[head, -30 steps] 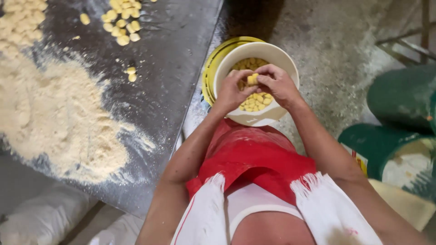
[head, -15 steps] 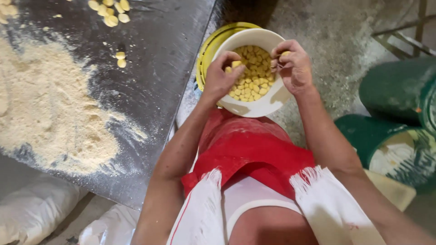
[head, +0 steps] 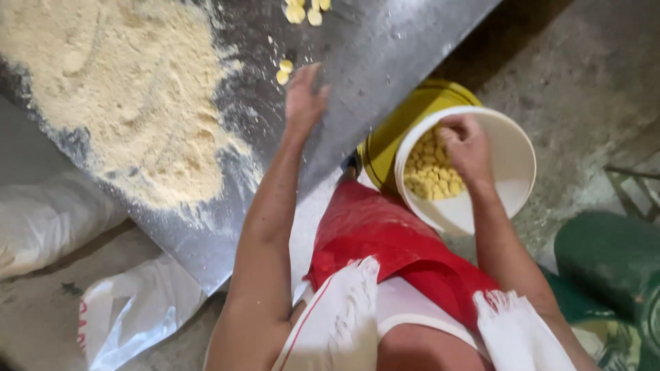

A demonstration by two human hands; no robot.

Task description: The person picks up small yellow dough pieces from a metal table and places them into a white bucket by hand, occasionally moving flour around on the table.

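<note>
Dough pieces (head: 427,172), small and yellow, lie in a heap inside a white bucket (head: 512,161). The bucket sits by the person's knee, and a yellow tub (head: 385,137) stands just behind it, touching it. A few more of the little yellow pieces (head: 283,71) rest on the grey metal surface (head: 385,48), right beside the left hand (head: 304,99). More lie at the top edge of the picture.

The left hand is flat and open, fingers (head: 311,72) spread, and it holds nothing. It reaches across the surface, with its fingertips very near the two loose pieces. The right hand (head: 467,144) is down in the bucket, on top of the heap. Its fingers curl in over the pieces, but I cannot tell if they hold any, as the back of the hand hides them.

A big pile of pale flour (head: 117,89) covers the left side of the surface, well apart from the bucket. White sacks (head: 48,220) lie on the floor under it. A red cloth (head: 392,240) covers the person's lap, and something green (head: 612,261) stands at the right.

The pieces look soft and light, like bits of dough. They would likely squash if pinched hard. The flour dust probably keeps them from sticking. It seems best to take one gently by its sides with the fingertips, or scoop a few in a cupped hand.
</note>
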